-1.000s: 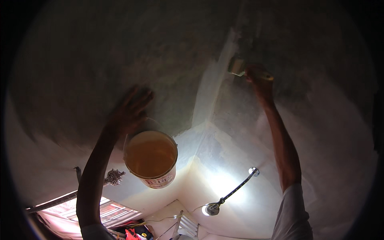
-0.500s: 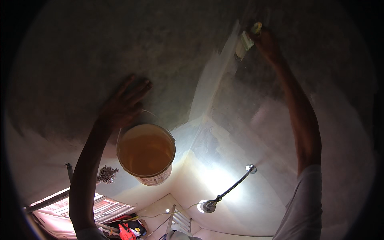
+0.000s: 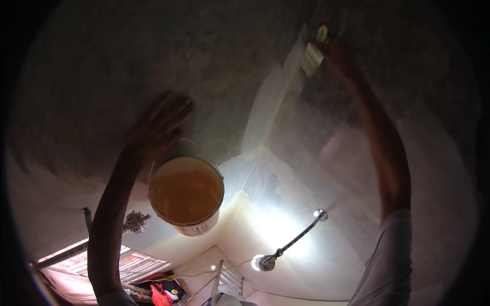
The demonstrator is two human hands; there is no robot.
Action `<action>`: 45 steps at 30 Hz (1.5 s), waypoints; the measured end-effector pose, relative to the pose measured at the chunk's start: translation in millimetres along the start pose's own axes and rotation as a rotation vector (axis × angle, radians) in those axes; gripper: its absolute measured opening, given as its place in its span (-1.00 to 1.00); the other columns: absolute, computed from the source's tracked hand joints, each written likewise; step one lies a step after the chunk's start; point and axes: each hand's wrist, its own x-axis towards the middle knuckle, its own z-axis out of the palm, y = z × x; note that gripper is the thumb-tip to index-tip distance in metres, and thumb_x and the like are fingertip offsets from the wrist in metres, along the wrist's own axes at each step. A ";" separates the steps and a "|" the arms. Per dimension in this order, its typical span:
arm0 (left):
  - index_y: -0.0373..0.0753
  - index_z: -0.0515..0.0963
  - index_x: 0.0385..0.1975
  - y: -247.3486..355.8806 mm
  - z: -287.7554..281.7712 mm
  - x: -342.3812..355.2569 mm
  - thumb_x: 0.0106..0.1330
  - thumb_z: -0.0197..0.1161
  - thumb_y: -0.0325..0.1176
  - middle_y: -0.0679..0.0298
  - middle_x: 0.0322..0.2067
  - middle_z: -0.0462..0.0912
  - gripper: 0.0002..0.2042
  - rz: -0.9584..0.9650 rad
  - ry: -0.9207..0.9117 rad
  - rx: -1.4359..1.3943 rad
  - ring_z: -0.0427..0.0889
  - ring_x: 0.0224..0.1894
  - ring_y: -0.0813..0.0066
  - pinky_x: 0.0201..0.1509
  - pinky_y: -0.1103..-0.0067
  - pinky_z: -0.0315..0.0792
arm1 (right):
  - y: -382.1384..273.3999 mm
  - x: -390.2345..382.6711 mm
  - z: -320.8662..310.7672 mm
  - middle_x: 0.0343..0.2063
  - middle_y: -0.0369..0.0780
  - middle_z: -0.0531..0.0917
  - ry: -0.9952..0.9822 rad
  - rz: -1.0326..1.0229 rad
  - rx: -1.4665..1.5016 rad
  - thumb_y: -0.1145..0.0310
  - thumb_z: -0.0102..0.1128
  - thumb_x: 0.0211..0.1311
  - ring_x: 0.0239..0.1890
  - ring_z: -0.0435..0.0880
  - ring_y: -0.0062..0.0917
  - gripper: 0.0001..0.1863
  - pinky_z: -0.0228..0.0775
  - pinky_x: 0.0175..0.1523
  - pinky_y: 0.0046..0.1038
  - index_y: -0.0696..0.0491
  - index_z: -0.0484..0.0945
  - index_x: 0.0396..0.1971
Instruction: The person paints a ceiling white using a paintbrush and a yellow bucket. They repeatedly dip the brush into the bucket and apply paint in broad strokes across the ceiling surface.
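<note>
My right hand (image 3: 334, 53) is closed round a flat paintbrush (image 3: 313, 60) at the upper right. The brush has a pale, wide head and a yellowish handle end with a hole. Its head lies against the dark surface, beside a lighter strip (image 3: 268, 99) along a corner line. At the left, my left hand (image 3: 161, 125) has its fingers stretched out against the dark surface. A bucket (image 3: 204, 227) of brownish liquid hangs below it, its thin wire handle running up to the thumb side of this hand. The hand partly hides the handle.
A dark curved arm with a lit lamp (image 3: 266, 262) juts from the pale wall at the lower right. A chain-like metal fixture (image 3: 137, 222) is near my left forearm. At the bottom left are a barred window (image 3: 145, 261), a red bag (image 3: 161, 295) and a ladder (image 3: 218, 278).
My right hand has shifted slightly, tilting the brush so that its handle end stands more upright. My left hand and the bucket have hardly moved.
</note>
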 end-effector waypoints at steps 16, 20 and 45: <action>-0.15 0.51 -0.62 -1.3 4.4 -2.0 -0.05 0.29 -0.22 0.14 0.30 0.21 -0.83 0.014 0.021 0.007 0.05 0.40 0.32 0.49 0.13 -0.16 | -14.1 -10.3 44.0 -0.30 -0.27 0.61 0.164 -0.613 -0.624 0.31 0.07 0.05 -0.18 0.62 -0.42 -0.76 0.52 -0.19 -0.41 -0.05 0.55 -0.23; -0.16 0.54 -0.59 -2.8 -0.9 -3.2 -0.03 0.27 -0.23 0.14 0.30 0.20 -0.85 0.006 -0.003 -0.007 0.05 0.40 0.31 0.48 0.13 -0.16 | -36.9 -38.6 60.9 -0.46 -0.27 0.57 0.025 -0.665 -0.449 0.28 0.11 0.03 -0.31 0.64 -0.45 -0.87 0.51 -0.32 -0.45 -0.07 0.53 -0.39; -0.18 0.56 -0.60 -1.8 -3.2 0.2 -0.04 0.22 -0.23 0.13 0.26 0.29 -0.84 0.018 0.053 0.021 0.14 0.37 0.29 0.47 0.14 -0.12 | 26.9 128.6 -52.1 -0.08 -0.18 0.61 0.317 -0.434 -0.669 0.39 -0.03 0.20 0.00 0.56 -0.25 -0.68 0.41 0.10 -0.30 -0.02 0.55 -0.05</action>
